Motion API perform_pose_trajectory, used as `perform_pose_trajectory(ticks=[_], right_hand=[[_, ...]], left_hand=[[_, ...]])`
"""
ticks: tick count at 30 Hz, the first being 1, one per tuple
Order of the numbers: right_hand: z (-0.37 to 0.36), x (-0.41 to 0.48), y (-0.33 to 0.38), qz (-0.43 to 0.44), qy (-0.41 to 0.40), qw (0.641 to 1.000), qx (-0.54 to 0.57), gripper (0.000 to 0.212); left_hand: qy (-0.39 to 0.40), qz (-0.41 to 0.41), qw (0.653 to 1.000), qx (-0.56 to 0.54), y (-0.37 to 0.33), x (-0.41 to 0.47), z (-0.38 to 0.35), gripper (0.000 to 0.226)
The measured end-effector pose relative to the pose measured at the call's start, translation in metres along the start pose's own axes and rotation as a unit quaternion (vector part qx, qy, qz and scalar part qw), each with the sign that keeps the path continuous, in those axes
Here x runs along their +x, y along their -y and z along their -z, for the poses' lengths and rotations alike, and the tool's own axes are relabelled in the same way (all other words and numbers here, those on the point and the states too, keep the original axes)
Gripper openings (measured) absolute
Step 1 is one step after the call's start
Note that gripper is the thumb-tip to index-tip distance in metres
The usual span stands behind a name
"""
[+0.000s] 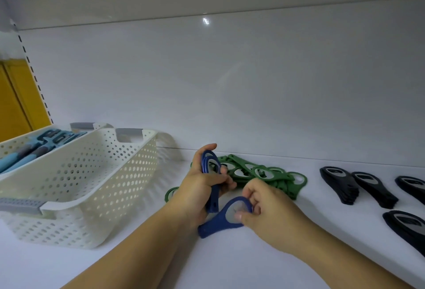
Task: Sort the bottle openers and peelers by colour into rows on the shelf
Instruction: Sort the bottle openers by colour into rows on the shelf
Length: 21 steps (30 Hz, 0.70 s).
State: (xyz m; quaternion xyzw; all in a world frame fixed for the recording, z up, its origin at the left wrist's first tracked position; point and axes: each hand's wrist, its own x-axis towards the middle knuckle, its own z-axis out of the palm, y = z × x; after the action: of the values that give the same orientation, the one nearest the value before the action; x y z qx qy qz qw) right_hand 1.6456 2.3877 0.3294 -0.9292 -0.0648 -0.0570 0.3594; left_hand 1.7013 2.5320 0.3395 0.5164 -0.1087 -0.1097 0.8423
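Centre of the frame, lower half: I log a small stack of blue bottle openers [209, 173], stood on end and gripped in the left hand [197, 189], fingers curled round the stack. Just below it, one single blue opener [218, 222] is pinched at its ring end between thumb and fingers of the right hand [269, 217]; its handle end points down-left onto the shelf [230, 265]. The two hands are close together, nearly touching.

Behind the hands: a heap of green bottle openers [259, 173], overlapping and lying flat on the shelf.

Right of the frame: black bottle openers [340, 185] in separate small stacks, well apart from the green heap.

Left of the frame: a white perforated basket [92, 185] with grey handles; I cannot see into it. Behind it, a second basket [13, 146] holds light-blue peelers [34, 150].

Far left edge: a yellow panel [13, 104].
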Motion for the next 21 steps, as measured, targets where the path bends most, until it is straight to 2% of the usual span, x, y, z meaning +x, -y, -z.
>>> perform_pose_trajectory(ticks=[2,4,7,9,11,13,16,17,20,21], right_hand=[[0.003,0.0,-0.001,0.029,-0.025,0.997,0.062,0.017],[0.008,-0.002,0.002,0.062,-0.056,0.988,0.131,0.019],[0.011,-0.004,0.004,0.078,-0.104,0.97,0.204,0.022],[0.01,-0.005,0.002,0.073,-0.126,0.968,0.202,0.022],[0.011,-0.005,0.001,0.063,-0.139,0.968,0.2,0.021],[0.015,-0.008,0.004,0.033,-0.127,0.957,0.26,0.02],[0.02,-0.015,0.011,-0.014,-0.105,0.926,0.362,0.017],[0.02,-0.015,0.011,-0.013,-0.118,0.924,0.364,0.019],[0.024,-0.011,0.003,-0.006,-0.221,0.94,0.26,0.018],[0.028,-0.011,0.001,-0.015,-0.229,0.949,0.217,0.017]], left_hand=[[-0.019,-0.004,1.0,0.025,-0.003,-0.001,0.0,0.048],[-0.007,0.033,0.997,0.07,-0.004,-0.005,0.0,0.036],[0.082,0.144,0.98,0.113,-0.004,-0.016,-0.008,0.023],[0.138,0.192,0.961,0.142,-0.004,-0.022,-0.014,0.029],[0.164,0.203,0.945,0.197,-0.005,-0.023,-0.015,0.046],[0.198,0.21,0.933,0.216,-0.005,-0.023,-0.014,0.055],[0.261,0.2,0.933,0.147,-0.003,-0.023,-0.013,0.031],[0.263,0.194,0.937,0.121,-0.001,-0.022,-0.013,0.033],[0.196,0.148,0.969,0.033,0.01,-0.015,-0.014,0.046],[0.162,0.123,0.979,0.013,0.012,-0.012,-0.015,0.048]])
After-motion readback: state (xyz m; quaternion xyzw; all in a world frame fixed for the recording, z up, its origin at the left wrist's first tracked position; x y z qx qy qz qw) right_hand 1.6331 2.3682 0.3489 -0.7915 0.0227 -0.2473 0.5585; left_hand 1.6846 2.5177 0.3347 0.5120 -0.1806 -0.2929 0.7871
